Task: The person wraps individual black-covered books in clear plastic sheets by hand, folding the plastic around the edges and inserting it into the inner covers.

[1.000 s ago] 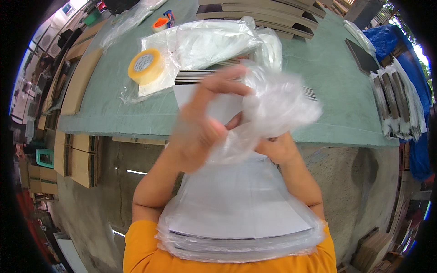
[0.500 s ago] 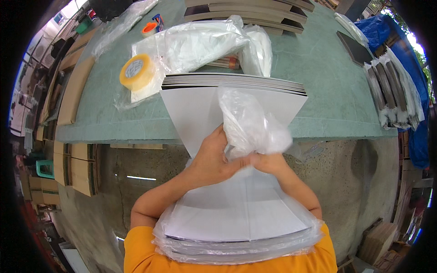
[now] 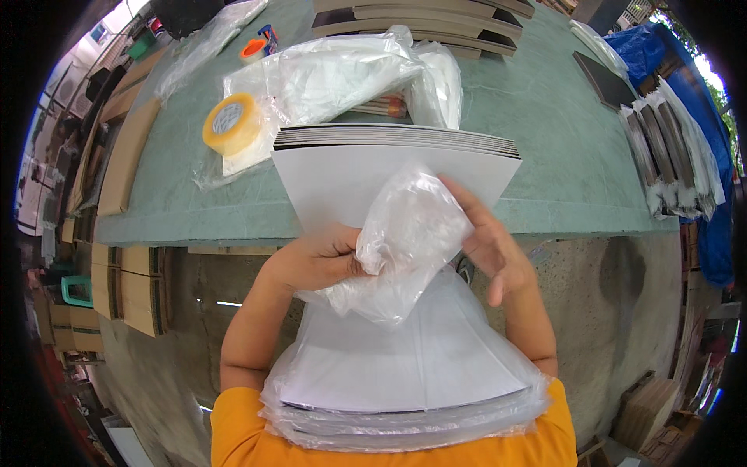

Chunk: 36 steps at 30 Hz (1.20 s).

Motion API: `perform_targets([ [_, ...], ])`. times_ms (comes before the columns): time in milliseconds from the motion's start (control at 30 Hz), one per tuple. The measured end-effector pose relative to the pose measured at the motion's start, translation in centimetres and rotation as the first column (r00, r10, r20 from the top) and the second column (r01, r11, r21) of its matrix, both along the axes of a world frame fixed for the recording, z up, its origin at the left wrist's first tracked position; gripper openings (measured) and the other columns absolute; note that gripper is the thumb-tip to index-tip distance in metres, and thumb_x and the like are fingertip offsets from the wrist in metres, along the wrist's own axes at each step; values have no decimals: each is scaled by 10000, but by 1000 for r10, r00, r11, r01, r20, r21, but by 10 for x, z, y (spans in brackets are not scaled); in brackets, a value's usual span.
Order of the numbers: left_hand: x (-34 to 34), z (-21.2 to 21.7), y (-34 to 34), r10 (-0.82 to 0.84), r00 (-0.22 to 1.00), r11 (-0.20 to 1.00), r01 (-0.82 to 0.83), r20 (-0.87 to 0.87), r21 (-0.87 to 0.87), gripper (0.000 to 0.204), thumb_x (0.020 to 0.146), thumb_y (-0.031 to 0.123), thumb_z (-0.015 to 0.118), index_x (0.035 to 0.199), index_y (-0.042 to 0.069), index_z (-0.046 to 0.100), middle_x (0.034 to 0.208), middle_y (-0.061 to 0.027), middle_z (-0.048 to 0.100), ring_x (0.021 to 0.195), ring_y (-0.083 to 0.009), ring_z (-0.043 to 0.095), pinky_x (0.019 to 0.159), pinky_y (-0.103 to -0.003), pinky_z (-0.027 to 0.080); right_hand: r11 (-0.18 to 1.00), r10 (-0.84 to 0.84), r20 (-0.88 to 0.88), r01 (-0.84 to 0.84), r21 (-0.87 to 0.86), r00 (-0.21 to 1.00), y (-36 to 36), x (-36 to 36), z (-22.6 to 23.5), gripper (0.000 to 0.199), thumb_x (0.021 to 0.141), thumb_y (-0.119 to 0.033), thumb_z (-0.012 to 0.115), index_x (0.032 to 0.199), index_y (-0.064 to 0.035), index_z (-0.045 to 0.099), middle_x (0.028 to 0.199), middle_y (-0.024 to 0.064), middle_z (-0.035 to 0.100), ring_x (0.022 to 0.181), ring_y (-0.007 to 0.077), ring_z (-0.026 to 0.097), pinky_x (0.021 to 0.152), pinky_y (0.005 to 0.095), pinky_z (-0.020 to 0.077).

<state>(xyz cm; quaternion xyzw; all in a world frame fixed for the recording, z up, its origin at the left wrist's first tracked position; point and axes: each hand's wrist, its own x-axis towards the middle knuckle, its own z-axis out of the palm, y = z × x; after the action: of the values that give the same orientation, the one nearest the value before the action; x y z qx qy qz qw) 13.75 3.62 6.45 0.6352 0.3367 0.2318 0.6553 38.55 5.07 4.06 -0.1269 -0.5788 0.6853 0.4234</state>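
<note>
A crumpled clear plastic bag [image 3: 416, 226] hangs bunched between my hands, over a stack of white boards [image 3: 334, 183] that leans against the table edge. My left hand [image 3: 323, 257] is closed on the bag, fingers gripping its gathered film. Beside the bag's right side my right hand [image 3: 494, 249] is open, fingers apart and slightly blurred; the fingertips are close to the film, and whether they touch it I cannot tell. Against my body lies another stack of white boards [image 3: 405, 358] wrapped in clear plastic.
The green table [image 3: 179, 191] holds a roll of clear tape [image 3: 231, 124], a pile of plastic bags [image 3: 327, 74], an orange tape roll [image 3: 253, 50] and stacked grey boards [image 3: 420, 31]. Plastic-wrapped boards [image 3: 669, 156] stand at the right. Cardboard bundles [image 3: 142, 288] sit below left.
My right hand has let go of the bag and moved up and right, its fingers spreading. My left hand has shifted left and slightly down, and the bag hangs lower, more opened out.
</note>
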Motion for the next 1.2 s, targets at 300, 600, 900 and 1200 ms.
perform_targets([
  [300,-26,-19,7,467,875,884,-458,127,-97,278,745,52,570,1014,-15,544,910,-48,577,815,-95,508,735,-233,412,937,259,197,-196,-289,946,-15,6,9,268,648,-42,698,887,35,606,864,77,621,735,113,573,694,243,452],
  [600,21,33,-26,546,819,787,-432,-173,440,307,756,106,610,1043,26,538,746,-29,519,716,-117,503,650,-228,431,970,-20,367,107,-219,930,-16,5,9,244,628,-110,741,801,18,626,734,48,622,689,110,566,654,255,454],
  [900,53,10,-12,285,957,900,-287,57,329,438,676,-13,625,1100,59,544,962,-75,574,862,-149,533,746,-239,414,856,-216,109,242,-457,970,-16,-14,2,210,732,-77,650,907,11,573,841,56,594,739,119,561,644,239,457],
  [1200,-82,-118,-44,587,700,810,-503,-407,302,255,649,-28,545,903,-16,560,899,-150,559,876,-280,542,769,-366,426,779,-421,-139,279,-561,896,-4,74,-23,148,802,-82,551,920,6,563,812,75,611,684,125,594,592,234,490],
])
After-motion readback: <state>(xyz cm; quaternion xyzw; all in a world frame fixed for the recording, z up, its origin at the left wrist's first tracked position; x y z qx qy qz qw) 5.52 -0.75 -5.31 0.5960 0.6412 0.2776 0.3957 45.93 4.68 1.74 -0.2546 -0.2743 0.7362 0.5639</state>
